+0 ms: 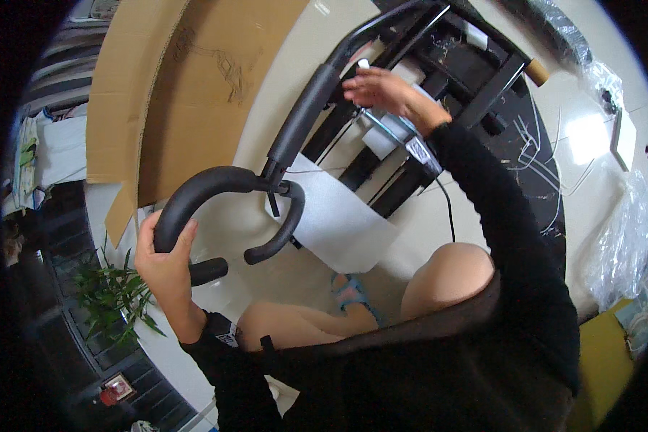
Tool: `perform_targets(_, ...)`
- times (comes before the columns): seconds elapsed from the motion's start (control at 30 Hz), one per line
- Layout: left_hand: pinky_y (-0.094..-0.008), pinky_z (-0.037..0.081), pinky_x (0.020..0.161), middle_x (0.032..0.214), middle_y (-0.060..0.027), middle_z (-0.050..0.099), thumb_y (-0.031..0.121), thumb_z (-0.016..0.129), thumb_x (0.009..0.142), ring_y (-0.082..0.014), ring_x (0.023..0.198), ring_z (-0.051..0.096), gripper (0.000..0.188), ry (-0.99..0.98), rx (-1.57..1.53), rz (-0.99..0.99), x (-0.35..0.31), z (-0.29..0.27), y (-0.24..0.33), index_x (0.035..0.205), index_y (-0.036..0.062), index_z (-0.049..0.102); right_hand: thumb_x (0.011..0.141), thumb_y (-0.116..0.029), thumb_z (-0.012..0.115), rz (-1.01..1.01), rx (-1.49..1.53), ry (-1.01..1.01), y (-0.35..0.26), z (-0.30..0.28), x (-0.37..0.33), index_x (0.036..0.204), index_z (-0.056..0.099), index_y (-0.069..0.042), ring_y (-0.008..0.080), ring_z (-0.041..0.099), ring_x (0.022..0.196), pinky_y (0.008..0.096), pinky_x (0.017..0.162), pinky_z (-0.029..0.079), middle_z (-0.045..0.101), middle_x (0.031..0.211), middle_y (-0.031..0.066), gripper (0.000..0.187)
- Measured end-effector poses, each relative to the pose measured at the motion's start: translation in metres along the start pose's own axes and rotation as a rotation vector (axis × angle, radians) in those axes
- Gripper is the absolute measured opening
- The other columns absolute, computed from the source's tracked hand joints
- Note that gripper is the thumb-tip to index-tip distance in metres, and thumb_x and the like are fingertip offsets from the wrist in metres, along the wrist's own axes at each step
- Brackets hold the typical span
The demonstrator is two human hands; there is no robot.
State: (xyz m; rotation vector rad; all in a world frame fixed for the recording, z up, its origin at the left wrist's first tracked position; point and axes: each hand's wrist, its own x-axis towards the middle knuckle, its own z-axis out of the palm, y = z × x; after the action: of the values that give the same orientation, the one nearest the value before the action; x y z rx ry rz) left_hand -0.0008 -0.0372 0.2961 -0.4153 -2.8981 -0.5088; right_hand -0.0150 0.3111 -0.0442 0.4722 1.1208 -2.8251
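My left hand is wrapped round a curved, black foam-covered handlebar on the left. From a joint by the handlebar, a straight foam-padded tube runs up and away toward a black metal frame. Over that frame, close to the far end of the padded tube, my right hand is stretched out with nothing visible in it. Just beyond its fingertips shows a small white end piece. Below the hand lies a silver rod; whether the hand touches anything I cannot tell.
A large cardboard box stands at far left. White foam sheeting lies under the frame. Loose white ties and clear plastic wrap are at right. A leafy plant is by my left forearm, and a black cable hangs near my knee.
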Motion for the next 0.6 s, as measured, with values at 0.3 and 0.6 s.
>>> perform_targets(0.3, -0.0274, 0.05, 0.078, 0.091, -0.0033, 0.065, 0.008, 0.085, 0.075, -0.0124, 0.083, 0.061, 0.039, 0.094, 0.005, 0.202, 0.012, 0.016, 0.017, 0.108, 0.0018, 0.067, 0.101, -0.013, 0.055, 0.095, 0.049, -0.006, 0.028, -0.018, -0.085, 0.13, 0.052, -0.002, 0.0243, 0.065, 0.11, 0.0347, 0.094, 0.052, 0.063, 0.124, 0.013, 0.031)
perform_targets(0.6, -0.0307, 0.054, 0.078, 0.094, -0.0085, 0.07, 0.004, 0.086, 0.071, -0.0188, 0.085, 0.067, 0.041, 0.17, -0.008, 0.416, 0.024, 0.026, 0.024, 0.108, 0.0017, 0.068, 0.099, -0.008, 0.052, -0.055, 0.105, 0.25, 0.02, -0.028, -0.113, 0.119, 0.056, -0.002, 0.0244, 0.066, 0.103, 0.0355, 0.089, 0.054, 0.064, 0.117, 0.013, 0.021)
